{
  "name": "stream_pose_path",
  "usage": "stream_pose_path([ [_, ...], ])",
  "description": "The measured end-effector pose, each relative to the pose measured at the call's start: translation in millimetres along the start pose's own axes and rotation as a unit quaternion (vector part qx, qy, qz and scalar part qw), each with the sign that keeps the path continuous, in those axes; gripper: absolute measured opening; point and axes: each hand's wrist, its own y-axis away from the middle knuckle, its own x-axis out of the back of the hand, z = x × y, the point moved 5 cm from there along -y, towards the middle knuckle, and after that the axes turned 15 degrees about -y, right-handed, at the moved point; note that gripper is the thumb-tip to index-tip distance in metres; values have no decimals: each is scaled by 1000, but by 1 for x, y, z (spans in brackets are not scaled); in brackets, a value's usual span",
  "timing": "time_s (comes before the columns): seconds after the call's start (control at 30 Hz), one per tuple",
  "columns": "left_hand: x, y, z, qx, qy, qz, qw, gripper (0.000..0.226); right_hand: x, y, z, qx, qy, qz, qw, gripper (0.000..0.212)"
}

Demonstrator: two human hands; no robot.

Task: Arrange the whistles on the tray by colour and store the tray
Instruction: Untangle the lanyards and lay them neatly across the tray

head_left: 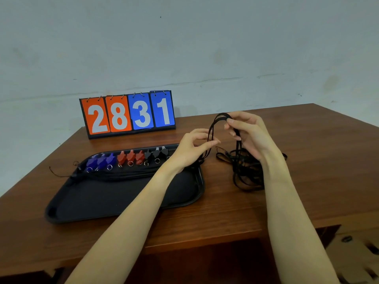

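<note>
Whistles (131, 158) sit in row at back of tray (123, 201), left of both hands, sorted blue, red, black. Right hand (248, 132) fingers pinch top of black cord loop (221, 116); left hand (192, 146) fingers pinch its left strand. Cord tangle (244, 169) lies on tabletop (307, 181) under right hand, nearer it.

Left of our hands (221, 144) we see a matt black plastic tray (114, 201) with glossy plastic whistles (131, 157) on small metal rings, while under them lies a smooth, faintly shiny wooden counter (307, 181) and dull woven black cords (244, 169).
</note>
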Motion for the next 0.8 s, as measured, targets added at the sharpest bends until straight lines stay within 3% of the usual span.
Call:
stream_pose_path([
  [0.17, 5, 7, 15, 8, 147, -29, 989, 17, 6, -4, 2, 18, -37, 42, 998, 19],
  [0.37, 4, 13, 28, 29, 351, -108, 930, 20, 26, -7, 6, 28, -59, 151, 986, 16],
  [0.53, 35, 15, -3, 147, 274, -21, 950, 36, 40, -6, 15, -3, -125, 177, 976, 27],
  [0.63, 58, 21, -22, 183, 240, 9, 953, 28, 43, -6, 16, -8, -117, 184, 976, 22],
  [0.8, 92, 30, -40, 225, 283, 149, 920, 21, 40, -4, 10, -38, -88, 118, 988, 13],
])
